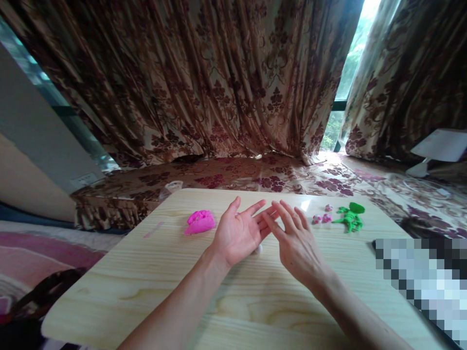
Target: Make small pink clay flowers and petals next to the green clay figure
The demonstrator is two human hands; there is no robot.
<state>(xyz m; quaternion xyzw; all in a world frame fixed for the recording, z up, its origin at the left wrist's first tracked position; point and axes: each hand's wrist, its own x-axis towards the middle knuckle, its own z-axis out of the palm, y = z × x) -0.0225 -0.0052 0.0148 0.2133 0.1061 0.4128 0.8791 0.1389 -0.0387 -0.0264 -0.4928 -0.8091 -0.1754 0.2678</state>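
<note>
My left hand (241,233) is held palm up over the table, its fingers stretched and nothing visible on the palm. Palm down beside it is my right hand (297,238), with extended fingers whose tips meet or overlap the left fingertips. A small whitish thing (259,249) shows just below the left hand, mostly hidden by it. Left of the hands lies a lump of bright pink modelling clay (200,222). On the right are several small pink-and-white balls (327,218) and a green clay figure (350,218) with a flat round green piece at its top.
The pale wooden table (153,287) has a faint pink strip (153,230) on its left. A clear plastic cup (170,190) stands behind its back left edge. A pixelated device (426,287) lies at the right edge. Farther back are a white lamp (440,146) and patterned curtains (226,78).
</note>
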